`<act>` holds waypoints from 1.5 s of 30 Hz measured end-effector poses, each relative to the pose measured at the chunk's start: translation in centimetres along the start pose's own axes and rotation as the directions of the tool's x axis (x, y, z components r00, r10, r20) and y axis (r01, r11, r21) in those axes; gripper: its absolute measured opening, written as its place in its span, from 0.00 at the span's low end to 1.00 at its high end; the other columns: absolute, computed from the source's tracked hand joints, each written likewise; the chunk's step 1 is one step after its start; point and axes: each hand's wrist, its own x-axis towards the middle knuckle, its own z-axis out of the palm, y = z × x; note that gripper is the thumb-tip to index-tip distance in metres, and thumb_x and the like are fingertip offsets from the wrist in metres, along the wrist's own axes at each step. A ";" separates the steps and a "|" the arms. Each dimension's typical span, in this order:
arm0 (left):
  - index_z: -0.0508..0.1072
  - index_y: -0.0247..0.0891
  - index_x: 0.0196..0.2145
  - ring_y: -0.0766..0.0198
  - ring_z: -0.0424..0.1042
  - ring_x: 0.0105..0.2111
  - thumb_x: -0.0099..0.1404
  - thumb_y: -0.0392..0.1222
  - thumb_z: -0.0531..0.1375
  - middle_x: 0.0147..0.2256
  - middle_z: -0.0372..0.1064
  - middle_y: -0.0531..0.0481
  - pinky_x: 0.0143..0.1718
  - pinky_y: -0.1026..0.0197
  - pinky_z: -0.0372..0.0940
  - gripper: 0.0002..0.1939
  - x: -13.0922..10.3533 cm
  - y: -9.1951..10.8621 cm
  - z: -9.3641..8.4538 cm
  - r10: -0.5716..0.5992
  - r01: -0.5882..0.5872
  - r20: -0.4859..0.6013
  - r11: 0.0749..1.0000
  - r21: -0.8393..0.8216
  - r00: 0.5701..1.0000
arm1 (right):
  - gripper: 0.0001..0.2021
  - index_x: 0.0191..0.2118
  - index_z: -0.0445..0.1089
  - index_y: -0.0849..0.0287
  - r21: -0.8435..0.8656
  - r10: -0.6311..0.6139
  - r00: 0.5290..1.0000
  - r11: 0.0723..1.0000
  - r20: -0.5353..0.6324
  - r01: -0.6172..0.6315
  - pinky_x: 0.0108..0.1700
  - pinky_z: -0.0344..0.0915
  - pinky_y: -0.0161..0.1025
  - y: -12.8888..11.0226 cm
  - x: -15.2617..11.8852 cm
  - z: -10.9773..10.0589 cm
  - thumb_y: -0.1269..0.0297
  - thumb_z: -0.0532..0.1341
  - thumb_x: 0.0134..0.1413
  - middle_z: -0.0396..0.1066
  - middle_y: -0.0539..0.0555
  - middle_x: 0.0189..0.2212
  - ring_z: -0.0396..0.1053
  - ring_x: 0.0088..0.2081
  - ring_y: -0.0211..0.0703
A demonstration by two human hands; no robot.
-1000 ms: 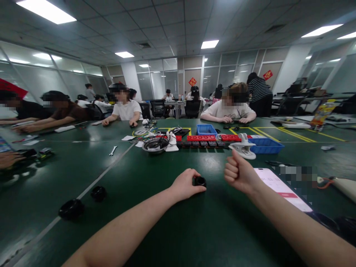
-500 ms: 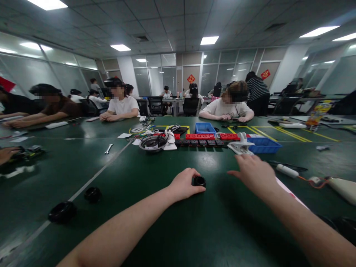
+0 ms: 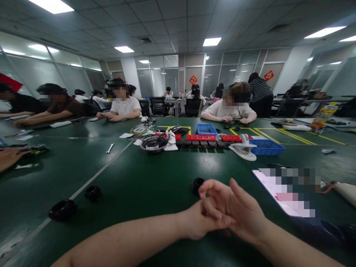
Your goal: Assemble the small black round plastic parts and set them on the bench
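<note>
My left hand (image 3: 200, 219) and my right hand (image 3: 239, 209) meet above the near side of the green table. The left fingers reach across into the right palm, touching it. My right hand is open, palm partly turned up, thumb raised and fingers loosely curled. No object shows in either hand; the left fingers look stretched out, though partly overlapped. Just behind the right fingertips stands a small black ring-shaped part (image 3: 197, 184), partly covered by them. A speck of red shows under the hands, too small to name. A phone (image 3: 274, 193) with a lit, blurred screen lies to the right.
Two more black rings, a larger one (image 3: 62, 210) and a smaller one (image 3: 92, 193), lie at left. A wrench (image 3: 110, 148) is farther off. Across the middle are a bowl of cables (image 3: 153, 144), a white clamp (image 3: 243, 148) and a blue bin (image 3: 267, 147). Co-workers sit opposite.
My left hand has let go of the small black ring and moved nearer me. My right hand has come left and down to meet it, uncovering the phone.
</note>
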 end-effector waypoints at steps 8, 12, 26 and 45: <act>0.64 0.31 0.37 0.68 0.66 0.23 0.55 0.51 0.54 0.23 0.64 0.50 0.27 0.63 0.63 0.20 0.2 -1.9 0.5 -0.068 0.068 -0.033 0.997 0.028 0.997 | 0.21 0.25 0.64 0.61 0.081 0.006 0.981 0.997 -0.194 0.010 0.18 0.50 0.27 1.7 0.1 -0.7 0.47 0.46 0.49 0.58 0.47 0.10 0.56 0.13 0.31; 0.61 0.32 0.40 0.71 0.65 0.22 0.53 0.51 0.55 0.26 0.64 0.50 0.24 0.66 0.62 0.21 0.6 -2.1 0.4 -0.016 0.024 -0.081 0.996 0.091 0.997 | 0.21 0.22 0.63 0.62 0.123 0.000 0.956 0.992 -0.294 0.038 0.18 0.50 0.27 2.3 0.4 -0.8 0.48 0.49 0.48 0.58 0.47 0.10 0.54 0.12 0.29; 0.65 0.38 0.42 0.67 0.64 0.32 0.58 0.48 0.51 0.34 0.65 0.49 0.33 0.64 0.59 0.17 -0.7 8.1 -3.1 -0.004 0.023 -0.029 0.724 0.690 1.000 | 0.15 0.40 0.63 0.57 -0.688 -0.250 0.928 0.726 -0.277 -0.009 0.43 0.55 0.39 -3.4 2.3 -6.7 0.61 0.58 0.43 0.64 0.52 0.37 0.60 0.40 0.41; 0.67 0.43 0.41 0.60 0.60 0.43 0.48 0.43 0.61 0.41 0.64 0.50 0.43 0.60 0.54 0.20 2.6 4.5 -8.0 0.065 -0.020 0.003 0.269 0.963 0.998 | 0.21 0.42 0.64 0.61 -0.911 0.134 0.985 0.381 -0.112 -0.156 0.34 0.59 0.36 0.4 4.8 -11.1 0.67 0.62 0.36 0.67 0.50 0.31 0.64 0.32 0.40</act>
